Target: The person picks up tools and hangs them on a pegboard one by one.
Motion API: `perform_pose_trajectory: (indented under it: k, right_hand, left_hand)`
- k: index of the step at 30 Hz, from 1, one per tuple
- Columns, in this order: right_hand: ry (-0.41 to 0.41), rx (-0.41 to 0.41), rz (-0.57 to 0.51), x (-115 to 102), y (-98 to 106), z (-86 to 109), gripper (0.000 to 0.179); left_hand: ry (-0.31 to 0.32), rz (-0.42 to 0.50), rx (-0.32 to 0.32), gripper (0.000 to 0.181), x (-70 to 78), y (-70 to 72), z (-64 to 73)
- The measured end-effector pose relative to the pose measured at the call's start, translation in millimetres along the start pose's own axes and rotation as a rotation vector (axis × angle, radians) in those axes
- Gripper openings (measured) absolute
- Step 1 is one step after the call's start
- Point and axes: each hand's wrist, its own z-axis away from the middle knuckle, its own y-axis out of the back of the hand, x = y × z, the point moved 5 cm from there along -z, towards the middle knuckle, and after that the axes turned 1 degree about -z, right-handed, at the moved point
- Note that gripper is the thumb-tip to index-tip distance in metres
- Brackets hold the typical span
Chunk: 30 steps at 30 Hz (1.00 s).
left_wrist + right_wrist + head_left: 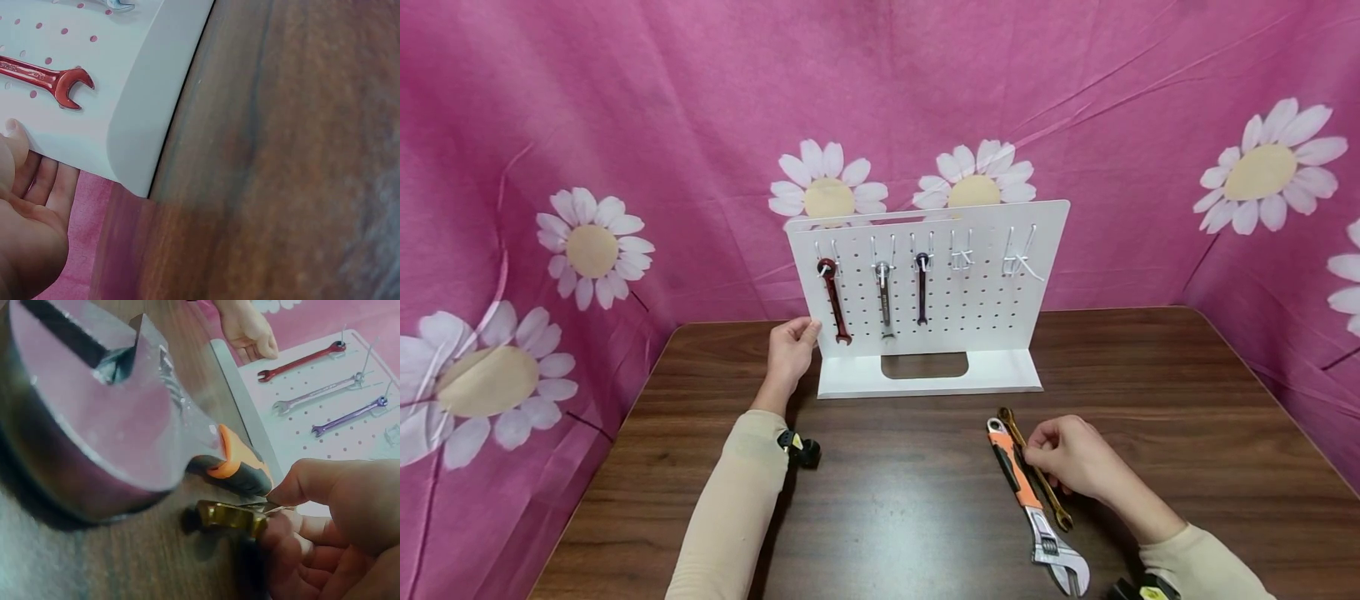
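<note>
At the left edge of a white pegboard stand (977, 321), my left hand (792, 354) grips the panel, thumb in front and fingers behind. My right hand (1075, 457) pinches a gold combination wrench (1054, 498) by its middle, low over the table. Right beside it lies an adjustable wrench (1017, 475) with an orange and black handle, its jaw end towards me. From the pegboard's hooks hang a red wrench (834, 302), a silver wrench (884, 302) and a purple wrench (922, 293). The right wrist view shows the gold wrench's open end (231, 515) beyond my fingers.
Two wire hooks, one right of the middle (961, 257) and one near the right edge (1018, 262), carry no tool. The brown wooden table (880, 483) reaches back to a pink cloth (715, 125) with daisies behind the pegboard.
</note>
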Motion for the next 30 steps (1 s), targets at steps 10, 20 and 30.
perform_pose_trajectory:
  k: [10,20,30]
  right_hand:
    - [0.053,0.033,-0.067,-4.7,11.3,2.0,0.007]
    - [0.064,0.047,-0.288,-5.0,18.1,-3.9,0.021]
    - [0.063,0.098,-0.405,-14.2,21.9,-8.8,0.029]
  left_hand:
    - [0.006,0.012,-0.005,0.023,-1.9,-0.4,-1.5]
    - [-0.002,0.019,-0.005,0.021,0.9,-0.7,0.9]
    - [-0.003,0.006,0.001,0.022,-0.8,-1.3,-0.5]
